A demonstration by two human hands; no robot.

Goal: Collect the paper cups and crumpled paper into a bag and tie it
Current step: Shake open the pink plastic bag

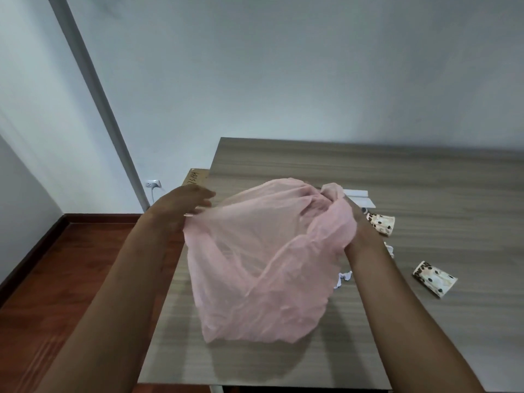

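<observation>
Hanging in the air over the wooden counter is a thin pink plastic bag, held up between two bare hands. The left hand pinches one side of the bag's top edge with its fingers. The right hand is mostly hidden behind the bunched plastic on the other side and seems to grip it, but how its fingers lie cannot be told.

The step looks like opening the bag. To do it well, the hands should pull the two sides apart so the mouth makes a big hole, and keep it low and close to the trash.

Two spotted paper cups lie on their sides to the right: one near cup and one far cup. One piece of white crumpled paper peeks out beside the bag. A second white scrap shows by the right wrist. Nothing looks to be inside the bag yet.
</observation>
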